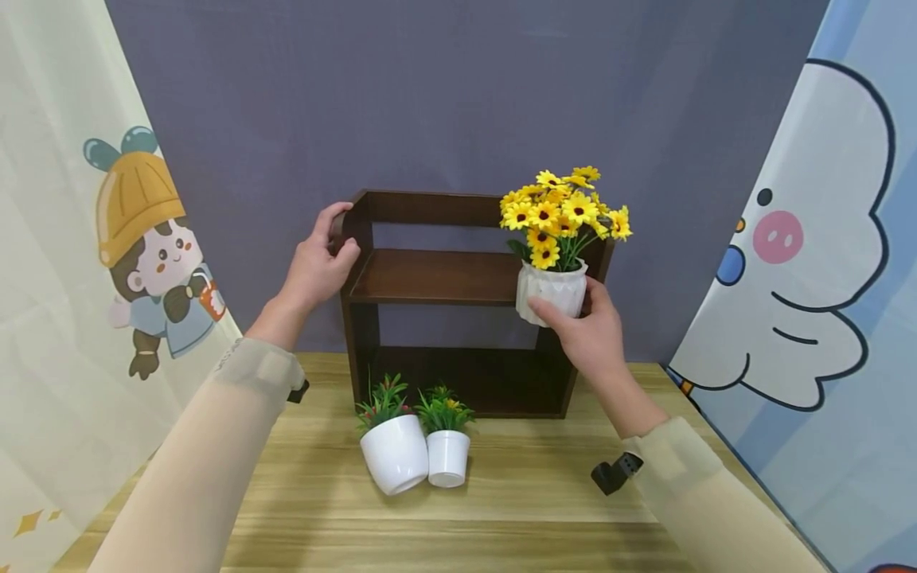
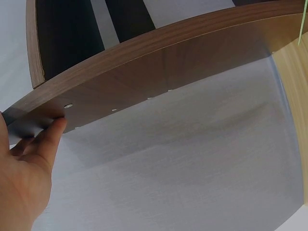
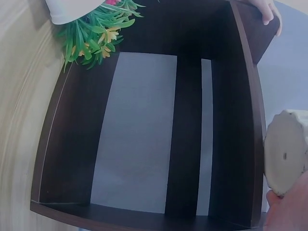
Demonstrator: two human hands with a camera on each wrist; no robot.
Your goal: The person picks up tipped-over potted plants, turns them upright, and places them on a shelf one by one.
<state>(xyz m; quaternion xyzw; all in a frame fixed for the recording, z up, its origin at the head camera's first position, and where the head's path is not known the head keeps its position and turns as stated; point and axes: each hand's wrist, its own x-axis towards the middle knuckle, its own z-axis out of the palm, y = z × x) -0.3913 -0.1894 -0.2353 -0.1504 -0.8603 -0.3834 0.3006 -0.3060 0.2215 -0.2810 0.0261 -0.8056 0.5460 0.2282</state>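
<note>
At shelf (image 1: 437, 274): right hand (image 1: 591, 330) holds sunflower pot (image 1: 552, 290) (left hand (image 1: 315, 267) steadying).

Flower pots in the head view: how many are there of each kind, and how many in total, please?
Ribbed white pot with yellow flowers, held by the right hand: 1
Smooth white pots with green plants, larger and smaller: 2
Total: 3

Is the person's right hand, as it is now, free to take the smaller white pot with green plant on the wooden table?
Probably not at once: the right hand grips the white ribbed pot of yellow flowers up at the dark wooden shelf. The path down to the smaller white pot with green plant looks open.
</note>
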